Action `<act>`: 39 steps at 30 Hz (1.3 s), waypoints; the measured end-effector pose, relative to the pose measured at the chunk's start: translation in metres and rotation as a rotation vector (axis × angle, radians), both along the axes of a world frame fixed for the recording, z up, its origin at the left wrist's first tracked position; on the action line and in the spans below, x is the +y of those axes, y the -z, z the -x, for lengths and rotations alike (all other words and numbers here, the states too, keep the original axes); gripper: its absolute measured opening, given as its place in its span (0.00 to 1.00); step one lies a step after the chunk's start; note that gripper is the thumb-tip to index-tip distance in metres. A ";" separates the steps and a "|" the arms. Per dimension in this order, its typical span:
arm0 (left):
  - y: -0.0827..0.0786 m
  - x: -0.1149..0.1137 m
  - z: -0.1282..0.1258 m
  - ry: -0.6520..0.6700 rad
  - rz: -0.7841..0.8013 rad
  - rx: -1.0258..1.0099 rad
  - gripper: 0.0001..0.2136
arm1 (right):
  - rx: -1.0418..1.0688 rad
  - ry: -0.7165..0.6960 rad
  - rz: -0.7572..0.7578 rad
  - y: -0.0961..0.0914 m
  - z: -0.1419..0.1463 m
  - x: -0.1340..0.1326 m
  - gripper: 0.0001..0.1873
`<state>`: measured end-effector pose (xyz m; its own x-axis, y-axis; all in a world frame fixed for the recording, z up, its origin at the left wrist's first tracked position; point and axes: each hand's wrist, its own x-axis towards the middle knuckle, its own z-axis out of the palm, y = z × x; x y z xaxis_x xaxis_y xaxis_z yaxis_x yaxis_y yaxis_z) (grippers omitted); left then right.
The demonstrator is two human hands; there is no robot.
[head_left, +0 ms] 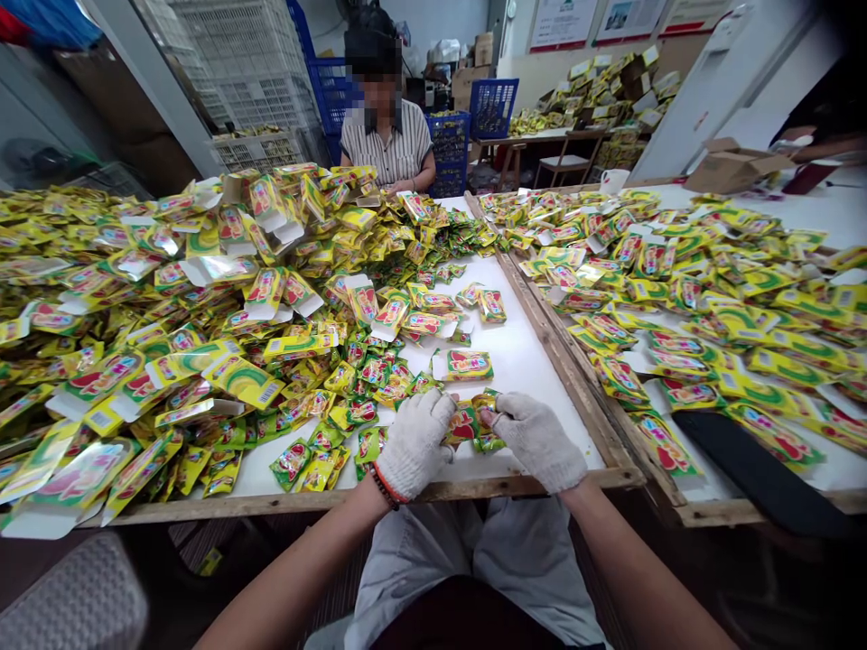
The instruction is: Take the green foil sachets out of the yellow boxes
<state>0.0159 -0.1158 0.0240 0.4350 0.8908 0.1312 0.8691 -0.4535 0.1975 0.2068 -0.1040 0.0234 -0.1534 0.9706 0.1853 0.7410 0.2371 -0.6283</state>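
My left hand [414,444], in a white knit glove, is closed on the left side of a small red and yellow packet [463,422] near the table's front edge. My right hand [540,441], gloved the same way, pinches a green and yellow sachet [486,421] right beside that packet. The fingertips partly cover both. Just beyond my hands lies a small yellow carton [469,365] with its white flap open to the left. Loose green and yellow sachets [326,435] lie left of my left hand.
A big heap of open cartons and sachets [223,298] covers the left side. A wooden divider [559,352] separates filled cartons [731,316] on the right. A black phone-like object [759,469] lies at the right front. Across the table sits a person in a striped shirt [386,135].
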 end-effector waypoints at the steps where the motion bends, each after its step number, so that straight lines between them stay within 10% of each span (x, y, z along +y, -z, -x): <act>1: 0.001 -0.001 -0.001 0.001 -0.001 -0.005 0.29 | -0.013 -0.007 0.014 0.000 0.001 0.001 0.12; 16: 0.003 -0.002 -0.003 0.062 0.063 -0.067 0.29 | 0.724 -0.342 0.783 -0.003 -0.002 -0.020 0.17; 22: -0.005 0.007 0.004 0.033 0.127 -0.630 0.35 | 0.655 -0.166 0.639 0.001 0.004 -0.016 0.18; 27: -0.006 0.014 0.011 -0.160 0.597 -1.040 0.24 | 0.645 -0.170 0.614 -0.001 0.008 -0.018 0.17; 34: -0.001 0.015 0.005 -0.150 0.552 -0.879 0.19 | 0.341 -0.048 0.439 0.007 0.003 -0.005 0.15; 39: -0.015 0.044 0.026 -0.099 0.184 -0.516 0.12 | 1.064 0.218 0.228 -0.003 -0.032 0.012 0.08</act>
<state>-0.0103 -0.0722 0.0392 0.2683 0.9526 0.1436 0.6753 -0.2923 0.6771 0.2389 -0.0916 0.0259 0.1566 0.9855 -0.0654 -0.1906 -0.0348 -0.9810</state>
